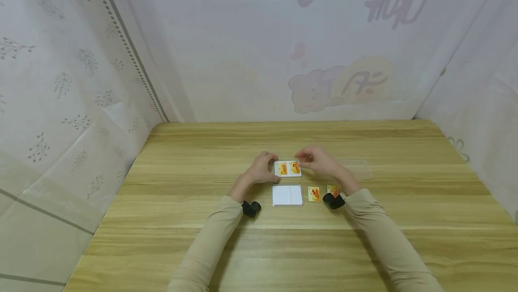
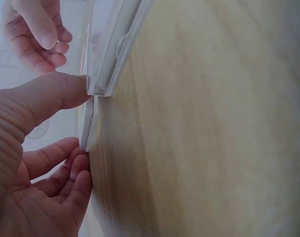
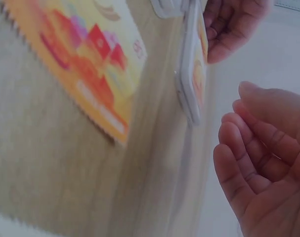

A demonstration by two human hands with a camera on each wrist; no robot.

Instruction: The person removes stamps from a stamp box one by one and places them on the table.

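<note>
In the head view a white case [image 1: 288, 174] with two orange-yellow stamps lies on the table. My left hand [image 1: 261, 169] grips its left end, thumb at the near corner and fingers at the far one; the left wrist view shows this hand [image 2: 36, 158] around the case [image 2: 87, 126]. At the right end is my right hand [image 1: 319, 160], seen with loosely bent fingers and nothing held in the right wrist view [image 3: 268, 163], apart from the case [image 3: 189, 74]. A second white case [image 1: 282, 195], without stamps, lies just nearer the body.
Two loose stamps, one [image 1: 313, 194] beside the second case and another [image 1: 332, 189] farther right by the right wrist, lie on the wooden table [image 1: 283, 247]. A clear, flat, rectangular piece [image 1: 361, 168] lies behind the right forearm. Curtains stand behind and at both sides.
</note>
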